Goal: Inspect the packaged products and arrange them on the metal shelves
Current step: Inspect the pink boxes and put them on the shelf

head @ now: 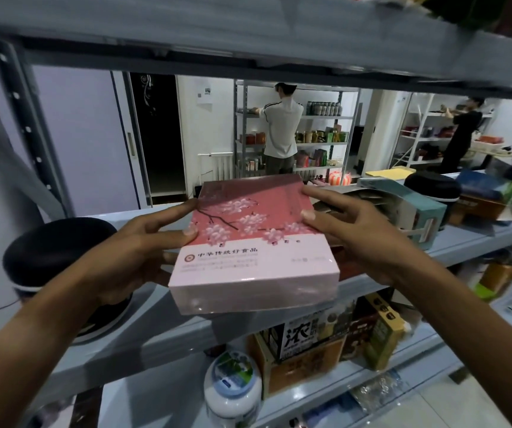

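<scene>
One pink box [248, 239], two hands, two black round containers [60, 251] on middle shelf [480, 239]. Box held flat over shelf front edge, near end overhanging. Open gap on shelf between left container and teal box [418, 208]. Left hand [131, 251] and right hand [359, 233] grip box sides, thumbs on top.

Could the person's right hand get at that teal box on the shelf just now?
Probably not at once. The right hand is holding the side of the pink box, with the left hand on the other side. The teal box sits just beyond it with nothing between, so letting go would likely free the way.
</scene>
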